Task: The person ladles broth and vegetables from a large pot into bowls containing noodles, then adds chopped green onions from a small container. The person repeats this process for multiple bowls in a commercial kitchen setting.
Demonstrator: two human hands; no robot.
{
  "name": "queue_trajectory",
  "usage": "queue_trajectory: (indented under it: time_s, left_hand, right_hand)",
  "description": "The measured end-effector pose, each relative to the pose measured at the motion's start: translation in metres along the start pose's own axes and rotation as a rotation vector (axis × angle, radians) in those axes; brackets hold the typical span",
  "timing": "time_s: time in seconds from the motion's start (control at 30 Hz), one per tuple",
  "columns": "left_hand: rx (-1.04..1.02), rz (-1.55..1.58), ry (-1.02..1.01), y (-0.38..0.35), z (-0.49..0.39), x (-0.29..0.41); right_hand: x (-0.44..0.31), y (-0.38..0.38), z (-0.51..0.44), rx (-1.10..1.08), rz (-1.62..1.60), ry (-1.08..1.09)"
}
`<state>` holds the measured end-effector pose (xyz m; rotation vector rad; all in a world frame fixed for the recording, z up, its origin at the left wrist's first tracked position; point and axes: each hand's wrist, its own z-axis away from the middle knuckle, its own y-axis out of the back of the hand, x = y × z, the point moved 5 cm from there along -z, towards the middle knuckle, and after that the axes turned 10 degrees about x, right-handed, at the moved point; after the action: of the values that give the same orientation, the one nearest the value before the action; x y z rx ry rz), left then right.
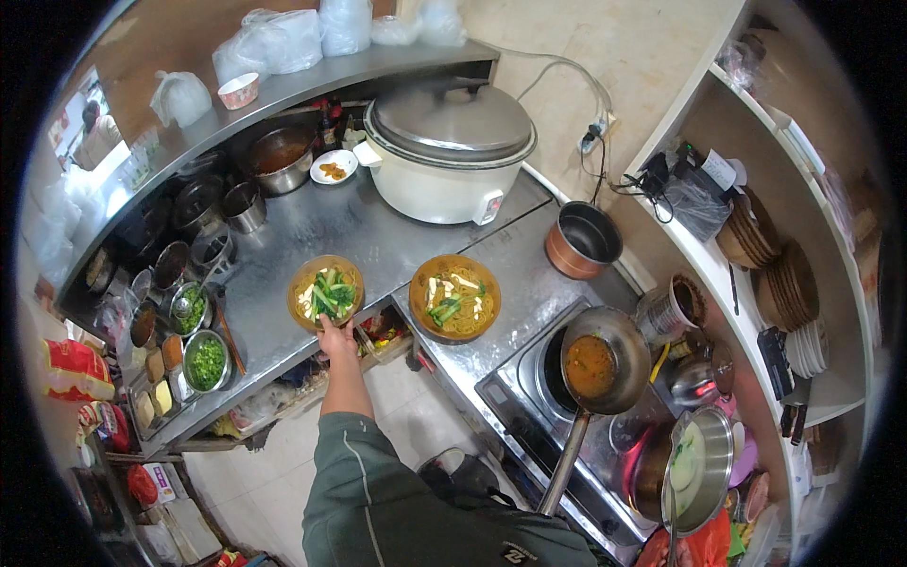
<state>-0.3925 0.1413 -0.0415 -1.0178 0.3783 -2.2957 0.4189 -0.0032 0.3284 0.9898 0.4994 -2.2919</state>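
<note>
My left hand (339, 340) reaches forward and grips the near rim of a brown bowl (291, 301) holding leafy greens and pale strips. Beside it, to the right, a second brown bowl (418, 322) stands on the steel counter with noodles in broth, greens and pale strips. My right hand is out of view. A long-handled wok (638, 354) with orange-brown liquid rests over the gas stove (510, 383). A steel pan (719, 489) with pale liquid, greens and a utensil is at the lower right.
A large rice cooker (439, 184) stands at the counter's back. At left are bowls of chopped greens (207, 361), sauce pots and seasoning containers. A copper-coloured pot (577, 259) sits behind the wok. Shelves (836, 407) on the right hold stacked bowls and plates.
</note>
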Motion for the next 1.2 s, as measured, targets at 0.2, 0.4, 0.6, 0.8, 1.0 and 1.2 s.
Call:
queue_trajectory:
  time_s: [0.2, 0.4, 0.6, 0.8, 1.0, 1.2]
  left_hand:
    - [-0.202, -0.171, 0.106, 0.014, 0.06, -0.061]
    - [-0.245, -0.668, 0.365, 0.178, 0.149, -0.158]
    - [-0.348, -1.408, 0.648, 0.317, 0.163, -0.192]
    - [-0.673, -1.72, 0.659, 0.278, 0.157, -0.182]
    - [-1.173, -1.962, 0.088, 0.226, 0.195, -0.17]
    - [-0.842, -1.676, 0.664, 0.223, 0.26, -0.178]
  right_hand:
    - [0.006, 0.004, -0.006, -0.159, -0.132, -0.204]
    - [0.032, 0.052, -0.047, 0.081, -0.282, 0.025]
    - [0.091, 0.096, -0.093, 0.075, -0.087, -0.068]
    - [0.168, 0.141, -0.136, 0.112, 0.248, -0.113]
    - [0.283, 0.246, -0.184, 0.199, 0.826, -0.196]
    - [0.281, 0.249, -0.18, 0.233, 0.692, -0.13]
